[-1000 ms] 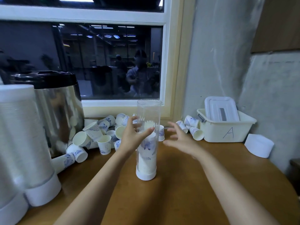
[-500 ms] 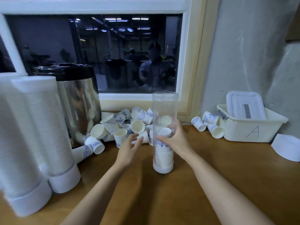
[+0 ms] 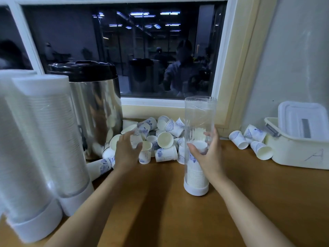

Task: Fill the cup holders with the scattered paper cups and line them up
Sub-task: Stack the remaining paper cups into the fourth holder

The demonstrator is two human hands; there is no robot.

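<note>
At the far left, 2 full cup holders (image 3: pixel 46 139) stand upright and side by side on the wooden worktop (image 3: pixel 160 220). Each is packed with stacked cups above a white base. Just behind them to the right stands a steel urn (image 3: pixel 96 107) with a black lid.

A heap of scattered paper cups (image 3: pixel 166 139) lies below the window sill, between the urn and the clear cup holder (image 3: pixel 199 118). Most are tipped on their sides and a few are upright. The left hand (image 3: pixel 126 152) hovers over the heap's near left edge, its grip spread and holding nothing.

The clear cup holder stands upright on the worktop with a stack of cups in its lower part. The right hand (image 3: pixel 208 157) takes it at mid-height, its grip curled round the tube.

Further right, 3 loose cups (image 3: pixel 238 139) lie on their sides just beside a cream tub (image 3: pixel 299 157) marked "A". A white lid (image 3: pixel 302 118) leans inside the tub.
</note>
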